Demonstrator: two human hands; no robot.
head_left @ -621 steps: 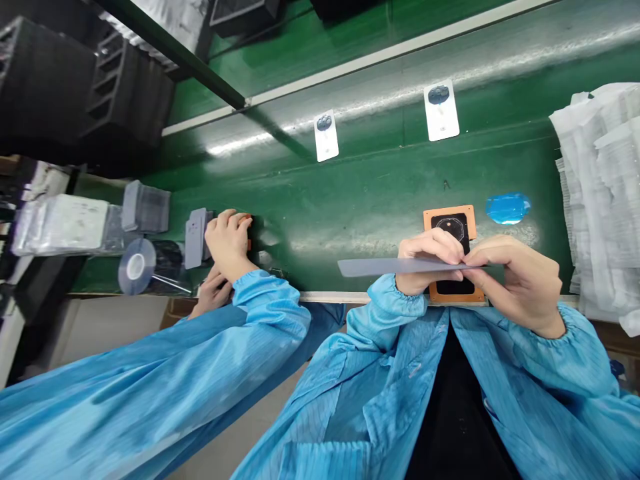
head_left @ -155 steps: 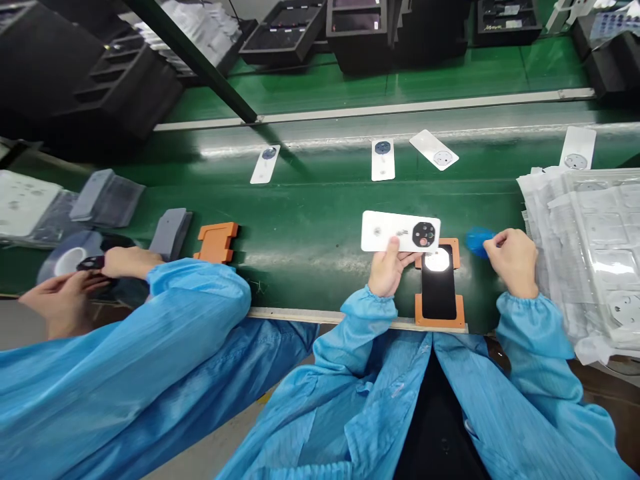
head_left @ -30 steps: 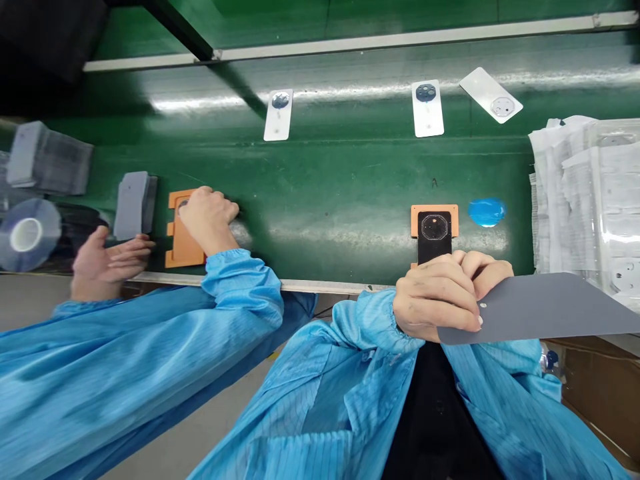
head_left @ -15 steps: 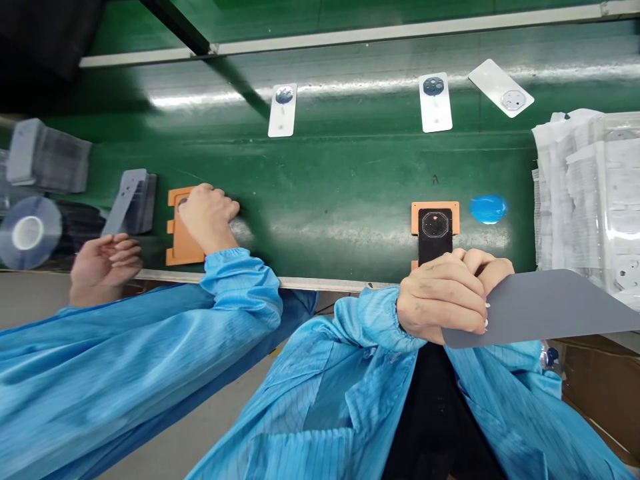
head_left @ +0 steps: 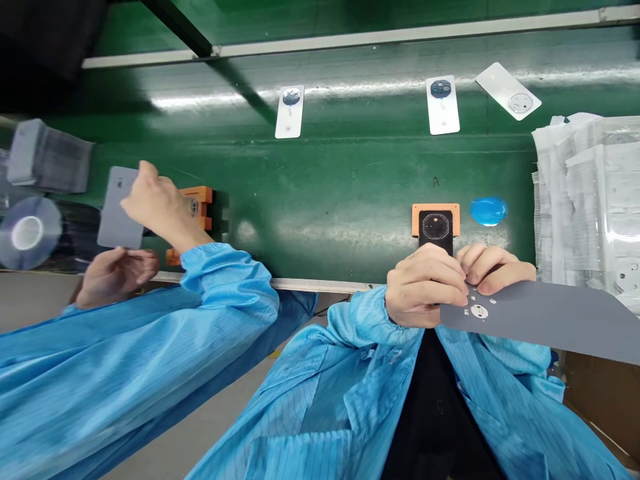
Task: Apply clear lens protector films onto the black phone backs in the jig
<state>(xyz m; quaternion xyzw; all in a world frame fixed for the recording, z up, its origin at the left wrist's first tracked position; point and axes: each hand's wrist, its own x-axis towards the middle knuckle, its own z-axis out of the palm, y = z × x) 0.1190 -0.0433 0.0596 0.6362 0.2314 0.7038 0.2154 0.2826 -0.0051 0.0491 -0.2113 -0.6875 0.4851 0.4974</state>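
Observation:
Between both of my hands is a grey phone back panel [head_left: 540,317] with a round cutout and small holes at its left end. My left hand [head_left: 425,283] pinches that end from the left, fingers closed on its edge. My right hand [head_left: 495,269] is closed on the upper edge, close to my left fingers. The panel stretches away to the right, past the frame. Just beyond my hands sits an orange fixture [head_left: 417,219] bearing a black plate [head_left: 435,230] with an octagonal camera outline; my hands hide its near part.
A blue round piece [head_left: 489,211] lies right of the fixture. White phone panels [head_left: 444,113] lie farther back. Wrapped stacks [head_left: 565,193] stand at right. At left, a co-worker's hands [head_left: 157,200] handle a grey panel [head_left: 115,213] beside another orange fixture [head_left: 203,200] and a tape roll [head_left: 27,233].
My grey panel has turned, and its cutouts now show. My left hand shifted slightly left, my right hand slightly right. The co-worker's hand moved left from the fixture to a grey panel.

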